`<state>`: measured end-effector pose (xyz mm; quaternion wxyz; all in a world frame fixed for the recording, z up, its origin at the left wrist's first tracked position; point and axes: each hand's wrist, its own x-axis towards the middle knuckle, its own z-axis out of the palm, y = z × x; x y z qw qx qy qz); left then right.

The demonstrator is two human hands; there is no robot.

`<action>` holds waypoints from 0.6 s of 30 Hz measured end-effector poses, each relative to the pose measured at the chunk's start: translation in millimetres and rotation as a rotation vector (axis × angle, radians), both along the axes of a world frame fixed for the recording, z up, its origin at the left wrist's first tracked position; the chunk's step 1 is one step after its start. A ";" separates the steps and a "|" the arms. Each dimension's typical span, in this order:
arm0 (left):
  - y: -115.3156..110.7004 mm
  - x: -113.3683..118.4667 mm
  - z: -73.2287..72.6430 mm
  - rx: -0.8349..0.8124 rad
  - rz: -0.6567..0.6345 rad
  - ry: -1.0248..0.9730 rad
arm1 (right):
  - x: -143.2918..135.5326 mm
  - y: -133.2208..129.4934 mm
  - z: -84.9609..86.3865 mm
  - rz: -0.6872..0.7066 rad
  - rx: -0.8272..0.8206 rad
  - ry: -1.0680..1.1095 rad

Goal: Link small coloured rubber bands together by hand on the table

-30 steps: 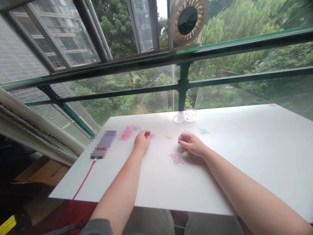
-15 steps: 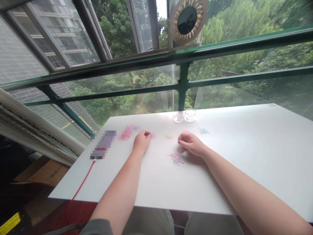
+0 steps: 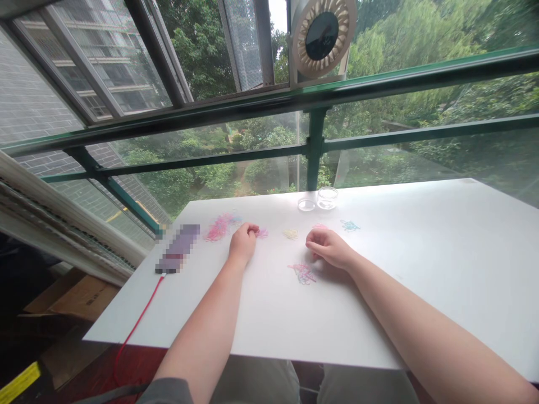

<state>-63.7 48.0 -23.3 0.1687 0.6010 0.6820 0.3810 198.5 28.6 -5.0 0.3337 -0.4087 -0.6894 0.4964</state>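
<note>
My left hand (image 3: 243, 242) is closed, its fingertips pinched together at the left edge of a small purple pile (image 3: 262, 233) of thin rubber bands. Whatever it may hold is too small to make out. My right hand (image 3: 328, 247) rests on the table with fingers curled and thumb against them; their inside is hidden. Just below and left of it lies a mixed pink, purple and green pile (image 3: 303, 274) of bands. A pink pile (image 3: 320, 227) shows partly behind that hand. Between the hands sits a yellowish pile (image 3: 290, 234), and a teal pile (image 3: 350, 225) lies farther right.
A larger pink and blue heap (image 3: 221, 226) of bands lies left of my left hand. At the back edge stand a clear round container (image 3: 327, 198) and a clear lid (image 3: 306, 205). A blurred phone-like object (image 3: 179, 249) with a red cable (image 3: 141, 322) is on the white table (image 3: 269, 320).
My left hand has drawn slightly left, and more of the purple pile shows beside it. My right hand has stayed nearly still.
</note>
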 end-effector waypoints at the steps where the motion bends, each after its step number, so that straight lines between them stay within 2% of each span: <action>1: -0.2 0.3 0.7 0.002 0.000 0.001 | 0.0 0.2 -0.1 -0.001 0.002 -0.004; 10: -5.1 4.9 7.7 0.012 -0.007 0.067 | 0.1 1.1 -1.3 0.007 -0.006 0.012; 18: -2.3 2.1 1.1 0.040 -0.047 0.201 | 0.0 1.4 -2.0 0.010 -0.012 0.018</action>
